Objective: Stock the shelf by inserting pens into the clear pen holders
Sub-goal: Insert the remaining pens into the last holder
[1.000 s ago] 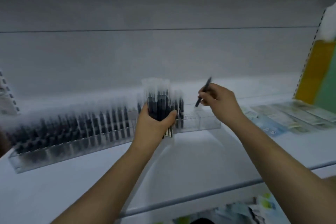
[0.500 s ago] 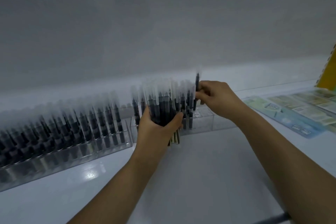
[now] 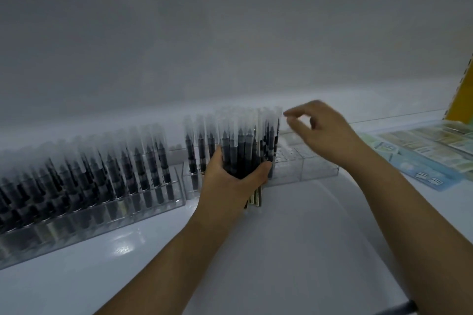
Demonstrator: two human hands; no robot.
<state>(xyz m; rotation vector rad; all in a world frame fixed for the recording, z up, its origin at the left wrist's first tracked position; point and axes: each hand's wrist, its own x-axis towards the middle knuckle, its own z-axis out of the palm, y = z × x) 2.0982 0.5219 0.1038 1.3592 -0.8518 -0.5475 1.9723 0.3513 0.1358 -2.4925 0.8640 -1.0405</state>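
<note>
Nearest: white shelf surface, both forearms reach in over it

left hand grips a bundle of pens, fingers and thumb wrapped round the dark barrels, clear caps up. Bundle held upright just in front of the second clear holder, bottom ends poke out below the palm

right hand is up by the cap tops at the right edge of the bundle, thumb and forefinger curled close together with a small gap, nothing between them that I can see. Slightly motion-blurred, so can't tell if a fingertip touches a cap

left clear holder looks full, rows of dark pens standing in its slots. Second holder has pens at its left end only, partly hidden behind the bundle; its right-hand slots show vacant

Step, my read: between insertions, right hand going for the next pen out of the bundle

Next move needs: pinch one cap only, draw it straight up clear of the others, then drop it tip-down into the nearest vacant slot. Left hand must loosen enough to release one pen without the rest slipping

Further back right: printed sheets lying flat on the shelf, a yellow panel at the edge. Plain back wall behind
</note>
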